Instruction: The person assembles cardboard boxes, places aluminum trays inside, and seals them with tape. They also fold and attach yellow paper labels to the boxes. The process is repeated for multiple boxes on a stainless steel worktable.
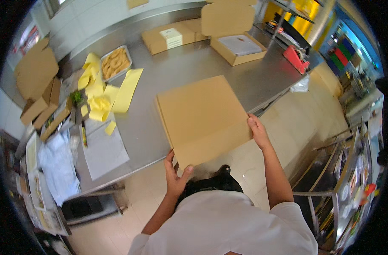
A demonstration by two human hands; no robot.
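Between both hands is a flat brown cardboard box (206, 118) with its lid down, jutting past the front edge of the steel table (149, 134). My left hand (175, 175) grips its near left corner, the thumb at the near edge. On the opposite side, my right hand (258, 130) holds the right edge near the corner, thumb on top. The fingers beneath the box are hidden, and I cannot tell whether its far part rests on the table.
An open cardboard box (249, 59) with white paper inside stands at the back, beside a closed box (157, 41) bearing a label. A red tape dispenser (296, 59) sits at the right. Leftward lie a foil tray of golden-brown food (115, 63), yellow paper strips (127, 92) and white paper sheets (104, 149).
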